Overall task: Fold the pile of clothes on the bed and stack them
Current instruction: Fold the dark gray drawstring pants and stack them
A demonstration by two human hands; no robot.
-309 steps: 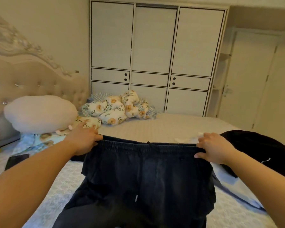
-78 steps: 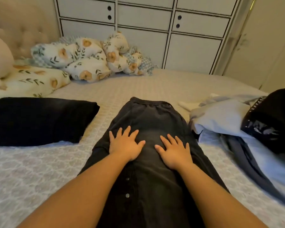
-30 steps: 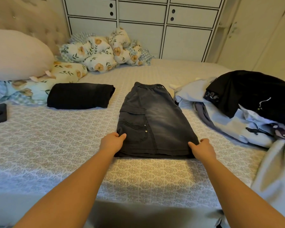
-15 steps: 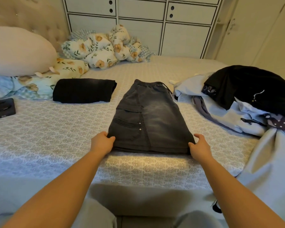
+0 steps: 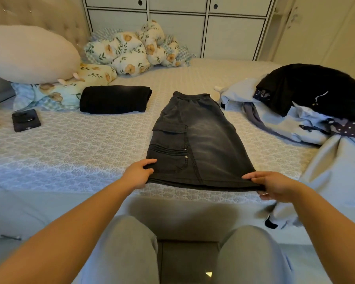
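Dark grey denim shorts (image 5: 201,140), folded in half lengthwise, lie on the bed (image 5: 80,152) with the waistband at the far end. My left hand (image 5: 138,174) pinches the near left corner of the hem. My right hand (image 5: 273,187) pinches the near right corner, lifting that edge slightly off the bed. A folded black garment (image 5: 115,99) lies to the left of the shorts. The unfolded pile (image 5: 307,111), light blue, black and dotted pieces, sits on the right.
A black phone (image 5: 26,120) lies at the left on the bed. Floral bedding (image 5: 135,52) and a large pink pillow (image 5: 29,54) fill the head end. A white wardrobe (image 5: 193,23) stands behind. My knees (image 5: 131,249) are against the bed's near edge.
The shorts went from being smoothed flat under both palms to being gripped at the hem corners. In the last second both hands drew the hem toward me and raised it a little.
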